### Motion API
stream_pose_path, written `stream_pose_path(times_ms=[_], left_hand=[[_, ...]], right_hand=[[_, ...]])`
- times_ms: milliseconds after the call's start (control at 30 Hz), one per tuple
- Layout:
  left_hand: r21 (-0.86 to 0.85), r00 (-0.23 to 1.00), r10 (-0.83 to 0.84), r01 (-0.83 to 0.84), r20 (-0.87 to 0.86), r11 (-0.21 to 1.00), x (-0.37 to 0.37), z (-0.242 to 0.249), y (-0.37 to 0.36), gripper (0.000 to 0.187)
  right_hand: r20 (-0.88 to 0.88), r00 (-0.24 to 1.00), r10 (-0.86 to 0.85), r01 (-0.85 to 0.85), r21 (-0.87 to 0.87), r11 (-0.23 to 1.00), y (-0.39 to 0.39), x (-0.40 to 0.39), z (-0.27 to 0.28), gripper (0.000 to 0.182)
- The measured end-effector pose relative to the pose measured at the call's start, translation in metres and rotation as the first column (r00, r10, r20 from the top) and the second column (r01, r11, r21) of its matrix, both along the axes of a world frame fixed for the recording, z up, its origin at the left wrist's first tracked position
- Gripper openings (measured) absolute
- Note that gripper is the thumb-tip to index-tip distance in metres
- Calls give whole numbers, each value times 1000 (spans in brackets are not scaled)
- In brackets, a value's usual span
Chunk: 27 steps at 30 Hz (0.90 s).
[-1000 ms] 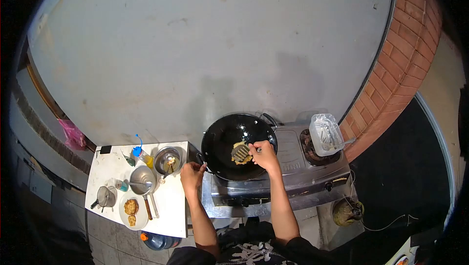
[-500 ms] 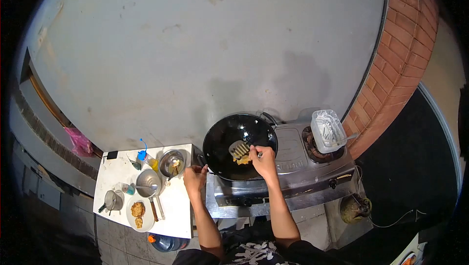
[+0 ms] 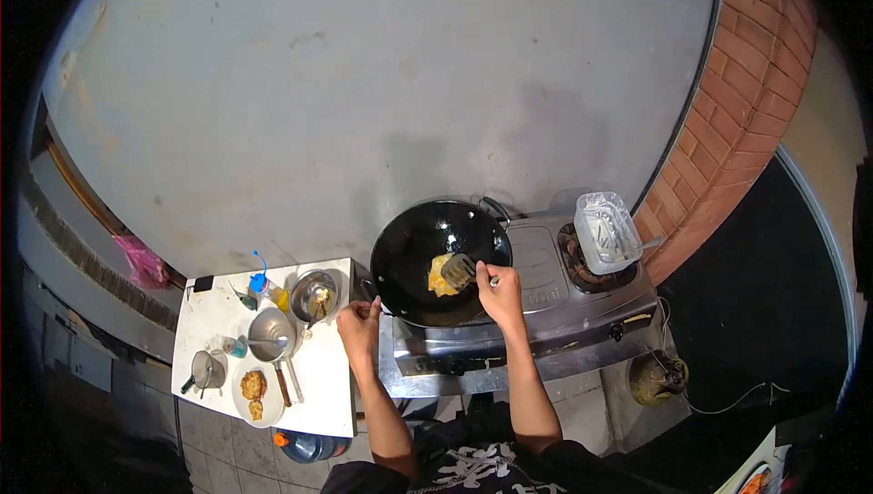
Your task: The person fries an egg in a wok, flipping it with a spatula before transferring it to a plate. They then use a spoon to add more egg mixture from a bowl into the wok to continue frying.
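Note:
A black wok sits on the left burner of a metal gas stove. In it lies a yellow piece of fried food, flat on the bottom. My right hand is closed around the handle of a slotted spatula, whose blade overlaps the food's right edge. My left hand is at the wok's left side, fingers bent and thumb pinched against the lower end of the loop handle. Exactly how the fingers wrap the handle is partly hidden.
Left of the stove, a white table holds a plate of fried pieces, a metal bowl, a saucepan, a strainer and a squeeze bottle. A plastic container stands over the right burner. A gas cylinder is below.
The spatula has moved right and turned, and the food now shows a larger, yellower face. My left hand stays beside the wok handle. The whole view has shifted slightly.

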<state>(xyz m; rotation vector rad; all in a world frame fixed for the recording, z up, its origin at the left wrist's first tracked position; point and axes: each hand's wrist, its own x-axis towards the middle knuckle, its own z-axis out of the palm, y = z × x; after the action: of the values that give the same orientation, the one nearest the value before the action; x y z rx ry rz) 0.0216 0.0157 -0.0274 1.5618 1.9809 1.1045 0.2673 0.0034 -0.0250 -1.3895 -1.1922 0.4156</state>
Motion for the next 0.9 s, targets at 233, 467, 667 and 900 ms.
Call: stream_pose_path(times_ms=[233,467,667,900], left_hand=[[26,999,45,-46,28,999,2,9,-1,26],[39,999,40,-40,17,998,-4,-4,9,26],[20,998,38,-39,60,999,-7,-6,12,26],[42,999,-4,2,50,999,-13,-13,13,25]], right_hand=[[-26,1000,-9,7,-64,998,4,-3,-1,31],[-25,999,-31,30,-30,999,12,-6,-5,29],[-31,999,40,-42,-91,995,17,-11,-6,29],[23,999,35,-32,-106,994,20,-14,-8,29]])
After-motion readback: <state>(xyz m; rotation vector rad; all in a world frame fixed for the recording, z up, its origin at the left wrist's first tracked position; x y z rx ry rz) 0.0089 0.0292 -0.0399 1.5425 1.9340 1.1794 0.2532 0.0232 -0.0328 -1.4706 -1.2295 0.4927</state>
